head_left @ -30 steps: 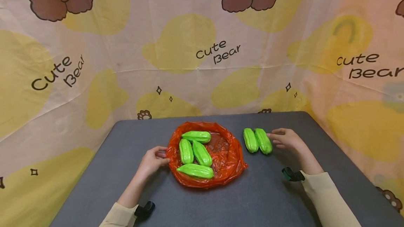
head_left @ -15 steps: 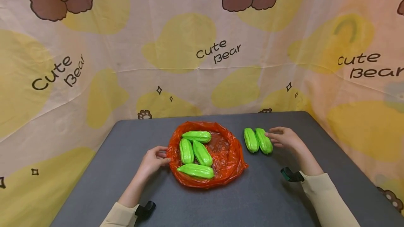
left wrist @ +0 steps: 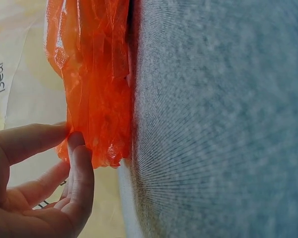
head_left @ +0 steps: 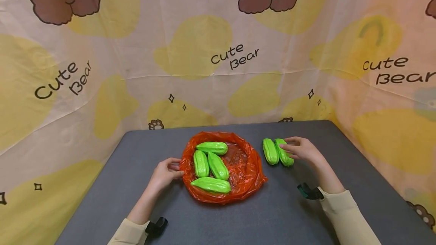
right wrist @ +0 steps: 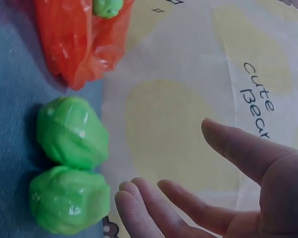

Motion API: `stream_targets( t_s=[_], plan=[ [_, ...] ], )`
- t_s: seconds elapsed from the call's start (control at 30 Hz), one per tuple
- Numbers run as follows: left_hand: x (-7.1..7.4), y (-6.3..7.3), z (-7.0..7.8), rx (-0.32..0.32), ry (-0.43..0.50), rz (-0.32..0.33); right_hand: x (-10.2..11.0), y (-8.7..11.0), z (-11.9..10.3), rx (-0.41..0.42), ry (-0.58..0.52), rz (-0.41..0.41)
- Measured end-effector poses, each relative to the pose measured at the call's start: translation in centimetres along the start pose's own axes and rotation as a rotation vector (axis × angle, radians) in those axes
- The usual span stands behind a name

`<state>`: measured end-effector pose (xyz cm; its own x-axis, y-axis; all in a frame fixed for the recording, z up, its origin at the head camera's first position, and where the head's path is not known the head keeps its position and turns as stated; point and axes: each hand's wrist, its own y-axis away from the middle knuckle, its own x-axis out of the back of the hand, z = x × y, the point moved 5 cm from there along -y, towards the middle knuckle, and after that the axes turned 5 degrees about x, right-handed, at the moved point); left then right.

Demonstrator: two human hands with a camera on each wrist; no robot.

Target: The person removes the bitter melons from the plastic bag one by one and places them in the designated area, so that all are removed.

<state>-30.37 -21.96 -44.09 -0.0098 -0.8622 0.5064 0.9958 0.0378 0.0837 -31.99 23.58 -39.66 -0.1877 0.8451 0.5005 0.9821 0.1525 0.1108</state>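
Observation:
My left hand [head_left: 165, 175] pinches the left rim of a red plastic bag [head_left: 257, 179] between thumb and fingers; the left wrist view shows the fingertips at the crinkled bag [left wrist: 97, 99]. The bag's mouth is spread into a round opening, with several glossy green ridged gourds inside, one of them a gourd [head_left: 212, 185] at the front. To the right of the bag, two more lie side by side, a left gourd [head_left: 270, 151] and a right gourd [head_left: 286, 158]. Over the right one hovers my right hand [head_left: 303, 149], fingers extended and thumb apart, holding nothing.
A dark grey table [head_left: 259, 218] carries everything. Behind and on both sides hangs a printed cloth [head_left: 194, 48] with bears and lettering. Each wrist wears a black device, such as the strap mount [head_left: 156, 227] on the left.
My right hand has shifted left, from beside the right gourd to over its upper part. The left hand, the bag and the gourds stay where they were.

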Motion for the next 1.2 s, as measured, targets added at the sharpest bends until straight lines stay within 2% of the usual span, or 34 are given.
stream_targets(
  t_s=[0.33, 0.9, 1.2],
  plan=[
    [0.1, 0.1, -0.1, 0.015, -0.005, -0.005, -1.2, -0.1, -1.4, 0.028, -0.060, -0.002],
    [0.1, -0.1, -0.1, 0.008, -0.057, 0.003, -3.7, -0.9, -3.2, 0.086, -0.052, -0.023],
    [-0.1, 0.1, 0.0, 0.023, -0.034, -0.002, -5.0, -1.2, -4.3, 0.091, -0.072, -0.044]
  ],
)
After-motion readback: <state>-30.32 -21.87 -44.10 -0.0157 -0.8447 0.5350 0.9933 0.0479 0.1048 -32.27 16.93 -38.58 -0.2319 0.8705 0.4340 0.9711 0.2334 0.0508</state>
